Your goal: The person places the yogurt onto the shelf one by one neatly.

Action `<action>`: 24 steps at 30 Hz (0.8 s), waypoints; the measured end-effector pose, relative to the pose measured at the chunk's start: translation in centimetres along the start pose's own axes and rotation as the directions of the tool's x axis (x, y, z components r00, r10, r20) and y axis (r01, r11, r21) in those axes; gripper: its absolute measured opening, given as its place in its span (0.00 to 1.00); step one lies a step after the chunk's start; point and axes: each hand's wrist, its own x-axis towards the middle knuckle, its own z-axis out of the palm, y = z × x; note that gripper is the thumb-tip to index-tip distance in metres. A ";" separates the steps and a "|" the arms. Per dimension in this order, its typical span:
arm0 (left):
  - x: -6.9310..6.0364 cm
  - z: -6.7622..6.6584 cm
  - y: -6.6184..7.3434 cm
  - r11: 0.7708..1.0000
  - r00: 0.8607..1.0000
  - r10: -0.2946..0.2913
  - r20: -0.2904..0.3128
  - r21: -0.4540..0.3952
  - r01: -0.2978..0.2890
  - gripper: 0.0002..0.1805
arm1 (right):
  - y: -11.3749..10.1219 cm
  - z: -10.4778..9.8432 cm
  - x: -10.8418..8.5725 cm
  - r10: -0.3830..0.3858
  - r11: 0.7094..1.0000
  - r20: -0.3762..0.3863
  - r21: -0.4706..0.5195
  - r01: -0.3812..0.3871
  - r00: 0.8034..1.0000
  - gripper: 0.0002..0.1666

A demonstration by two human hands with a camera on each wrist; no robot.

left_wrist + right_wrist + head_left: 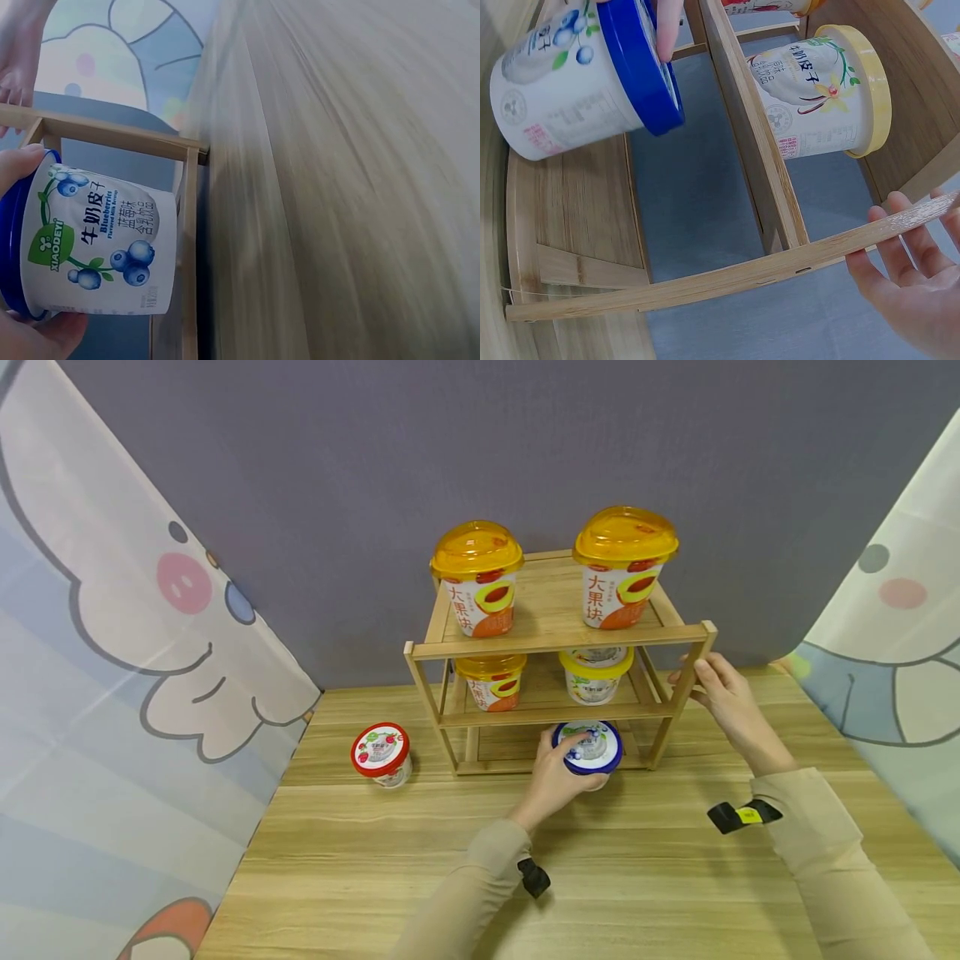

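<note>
My left hand (551, 785) grips a blueberry milk tub (105, 240) with a blue lid by its rim, at the front of the wooden rack's (555, 645) lowest level. In the right wrist view that tub is tilted and apart from the bottom shelf. My right hand (731, 706) holds the rack's front right post, with the thumb and fingers on either side of it. On the middle shelf, a yellow-lidded tub (810, 97) stands on the right and an orange-lidded peach cup (495, 685) on the left.
Two peach cups with domed orange lids, a left one (480, 581) and a right one (624, 568), stand on the top shelf. A red-lidded tub (381, 752) stands on the table (360, 860) left of the rack. A grey wall (337, 485) rises behind.
</note>
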 end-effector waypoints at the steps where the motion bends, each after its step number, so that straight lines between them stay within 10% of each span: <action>1: 0.1 0.1 0.0 1.000 1.000 -0.005 -0.001 -0.007 0.005 0.33 | 0.0 0.0 0.0 0.002 1.000 0.001 -0.004 -0.002 1.000 0.13; 24: 2.2 2.0 -0.3 0.995 0.996 -0.081 -0.038 -0.067 0.078 0.32 | 0.0 -0.1 0.0 0.001 1.000 0.005 -0.004 -0.001 1.000 0.13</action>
